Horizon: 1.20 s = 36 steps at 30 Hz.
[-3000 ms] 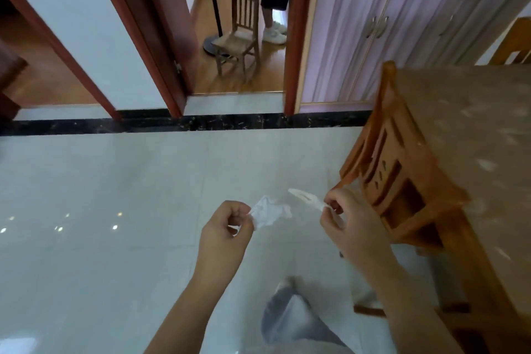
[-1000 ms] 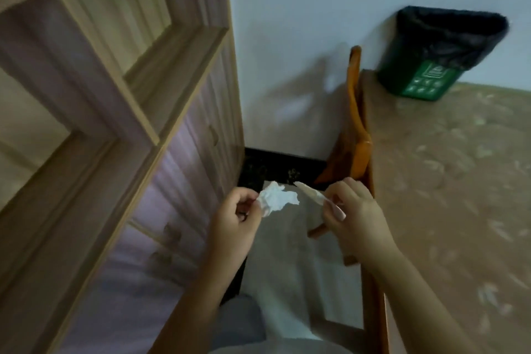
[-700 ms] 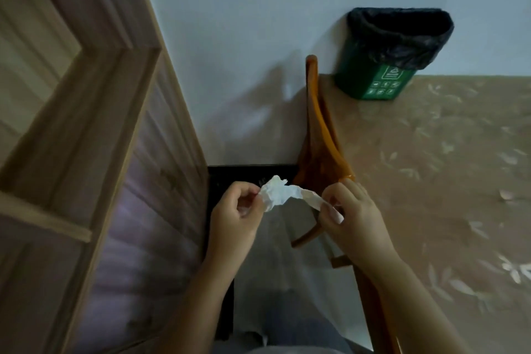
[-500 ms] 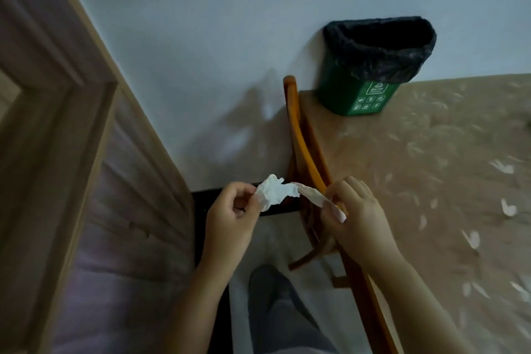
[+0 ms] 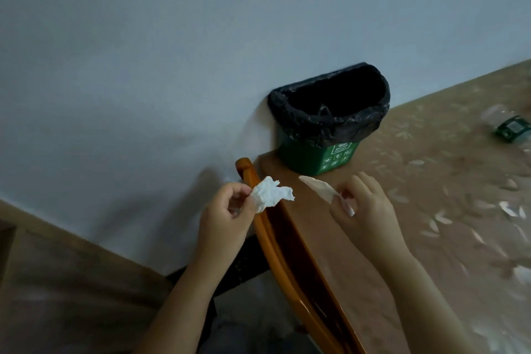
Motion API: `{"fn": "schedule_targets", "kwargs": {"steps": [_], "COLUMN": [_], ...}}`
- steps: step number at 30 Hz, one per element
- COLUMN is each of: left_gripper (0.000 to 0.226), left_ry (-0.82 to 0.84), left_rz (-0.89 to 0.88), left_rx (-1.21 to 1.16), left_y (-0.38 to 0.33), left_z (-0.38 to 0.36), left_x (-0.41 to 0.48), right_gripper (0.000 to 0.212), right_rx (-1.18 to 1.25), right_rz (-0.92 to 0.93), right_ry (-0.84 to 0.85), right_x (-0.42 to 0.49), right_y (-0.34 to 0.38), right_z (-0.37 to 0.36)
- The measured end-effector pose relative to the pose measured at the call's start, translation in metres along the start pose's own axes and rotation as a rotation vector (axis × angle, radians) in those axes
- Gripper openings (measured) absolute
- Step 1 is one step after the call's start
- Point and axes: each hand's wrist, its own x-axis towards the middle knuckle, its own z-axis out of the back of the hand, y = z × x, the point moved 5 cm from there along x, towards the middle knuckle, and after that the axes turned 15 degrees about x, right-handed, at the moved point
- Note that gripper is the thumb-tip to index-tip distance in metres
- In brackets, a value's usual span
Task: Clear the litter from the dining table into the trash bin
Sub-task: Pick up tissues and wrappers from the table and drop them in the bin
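Note:
My left hand [image 5: 227, 213] pinches a crumpled white tissue [image 5: 270, 194] over the top rail of a chair. My right hand [image 5: 365, 210] holds a flat pale wrapper strip [image 5: 319, 187] between its fingers, above the corner of the dining table [image 5: 431, 224]. A small green trash bin [image 5: 316, 152] lined with a black bag stands on the table's corner against the wall, a short way beyond both hands. Its mouth is open and dark inside.
An orange wooden chair [image 5: 287, 253] is pushed against the table's left edge, under my hands. A crushed clear plastic bottle with a green label [image 5: 511, 128] lies on the table at far right. A white wall is behind, and a wooden cabinet [image 5: 57, 282] is lower left.
My view has swung right and closer to the bin. My hands have drawn apart, so the tissue and the wrapper strip no longer touch, and both are nearer the bin.

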Motion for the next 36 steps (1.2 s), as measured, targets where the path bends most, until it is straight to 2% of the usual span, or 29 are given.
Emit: {"fn": "schedule_targets", "kwargs": {"steps": [3, 6, 9, 13, 19, 26, 33, 36], "left_gripper": [0.021, 0.020, 0.017, 0.017, 0.018, 0.019, 0.025, 0.019], "left_ry": [0.054, 0.086, 0.141, 0.156, 0.177, 0.235, 0.270, 0.287], "left_rz": [-0.034, -0.091, -0.132, -0.195, -0.237, -0.286, -0.371, -0.394], "left_rx": [-0.030, -0.066, -0.095, -0.103, -0.134, -0.146, -0.116, -0.084], "left_y": [0.000, -0.009, -0.019, -0.026, -0.024, -0.030, -0.048, -0.058], "left_z": [-0.011, -0.013, -0.012, -0.010, -0.015, -0.030, -0.058, -0.076], "left_x": [0.036, 0.075, 0.108, 0.145, 0.176, 0.191, 0.214, 0.227], "right_gripper": [0.005, 0.002, 0.011, 0.008, 0.008, 0.017, 0.024, 0.025], "right_rx": [-0.050, -0.099, -0.136, -0.175, -0.187, -0.332, -0.369, -0.385], "right_rz": [0.041, 0.034, 0.044, 0.062, -0.004, -0.202, -0.263, -0.329], "right_ry": [-0.077, -0.159, -0.184, -0.214, -0.249, -0.220, -0.332, -0.354], "right_x": [0.031, 0.069, 0.104, 0.144, 0.182, 0.175, 0.130, 0.106], "right_y": [-0.007, -0.012, -0.014, -0.013, -0.036, -0.089, -0.075, -0.074], "right_z": [0.003, 0.009, 0.009, 0.011, 0.004, -0.007, 0.006, 0.011]}}
